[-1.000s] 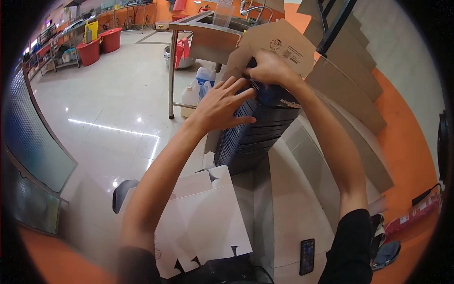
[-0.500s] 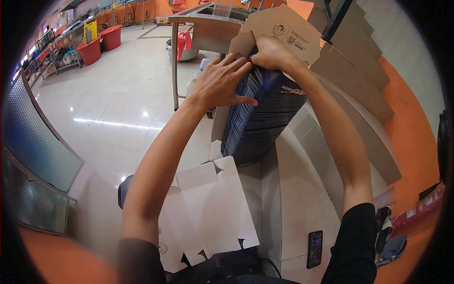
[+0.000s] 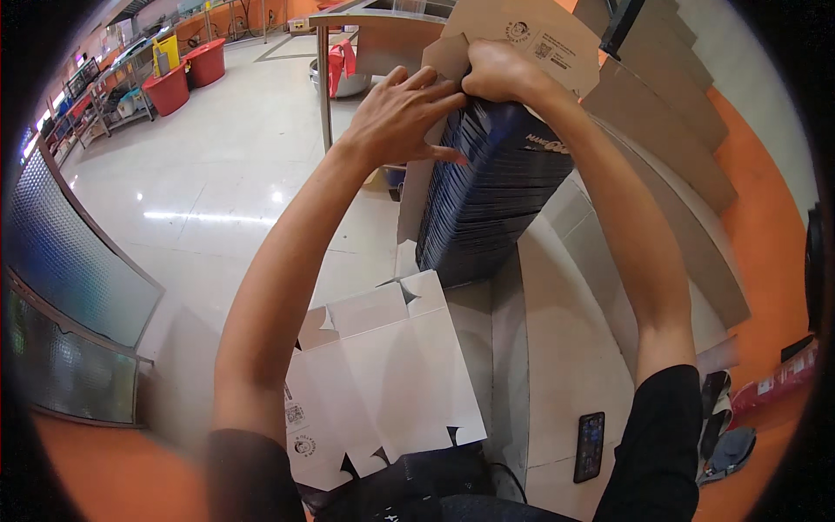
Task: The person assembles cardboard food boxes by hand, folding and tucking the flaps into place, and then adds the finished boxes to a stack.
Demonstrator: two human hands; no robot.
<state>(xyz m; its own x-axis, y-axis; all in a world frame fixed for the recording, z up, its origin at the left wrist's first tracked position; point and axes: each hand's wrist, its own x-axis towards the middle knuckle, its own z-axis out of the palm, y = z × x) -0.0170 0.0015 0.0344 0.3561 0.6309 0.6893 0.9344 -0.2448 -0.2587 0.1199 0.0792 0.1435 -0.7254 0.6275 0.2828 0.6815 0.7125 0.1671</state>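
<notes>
A tall stack of flat dark blue cartons (image 3: 491, 200) stands on a pale grey counter (image 3: 574, 365). My left hand (image 3: 396, 113) lies with spread fingers against the stack's upper left side. My right hand (image 3: 500, 74) is closed over the top edge of the stack, gripping the uppermost blue carton next to a brown cardboard flap (image 3: 531, 35). Both forearms reach up from the lower edge. A flat white unfolded box blank (image 3: 383, 374) lies near me on the counter, below the stack.
Brown cardboard sheets (image 3: 670, 130) lean along the right behind the stack. A black phone (image 3: 589, 446) lies on the counter lower right. A metal table (image 3: 348, 35), red tubs (image 3: 187, 74) and shiny floor are at upper left. A glass panel (image 3: 61, 261) curves at left.
The view has closed in on the stack. My left hand has slid along the stack's top left side; my right hand stays clamped on the top edge.
</notes>
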